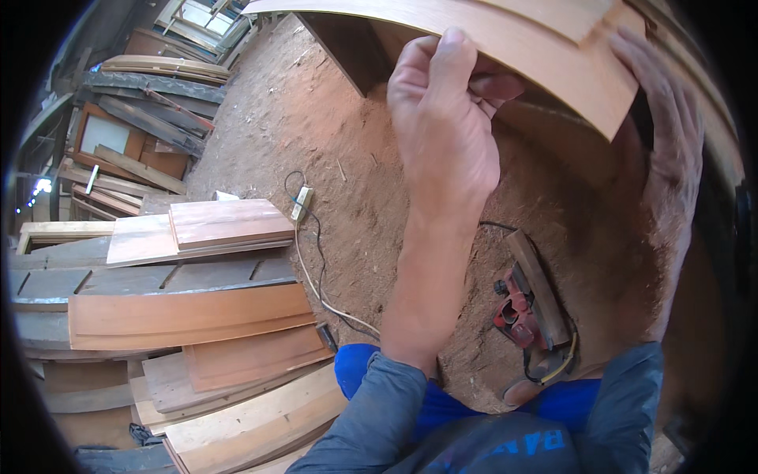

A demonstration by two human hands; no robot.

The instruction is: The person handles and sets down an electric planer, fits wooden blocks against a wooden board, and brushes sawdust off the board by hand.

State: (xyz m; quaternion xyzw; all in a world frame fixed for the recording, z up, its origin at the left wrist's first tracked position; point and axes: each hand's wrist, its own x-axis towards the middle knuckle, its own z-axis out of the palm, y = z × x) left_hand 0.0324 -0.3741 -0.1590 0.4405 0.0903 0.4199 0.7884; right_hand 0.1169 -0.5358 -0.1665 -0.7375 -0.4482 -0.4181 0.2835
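A thin, light-brown wooden panel (545, 67) stretches across the top right, with a smaller flat board (560, 17) on its upper face. My left hand (446, 118) is closed on the panel's near edge, thumb on top and fingers curled beneath. At the right end, my right hand (671, 130) grips the panel by its corner, fingertips over the top; its thumb is mostly hidden. Dust coats the right hand and forearm. Under the panel, a dark wooden upright (343, 55) shows.
A red handheld power tool (517, 312) lies on the dusty ground beside a wooden strip (541, 288). A power strip (302, 204) and its cables (320, 296) run to the left. Stacked boards (193, 316) fill the left side; more timber (150, 110) leans farther back.
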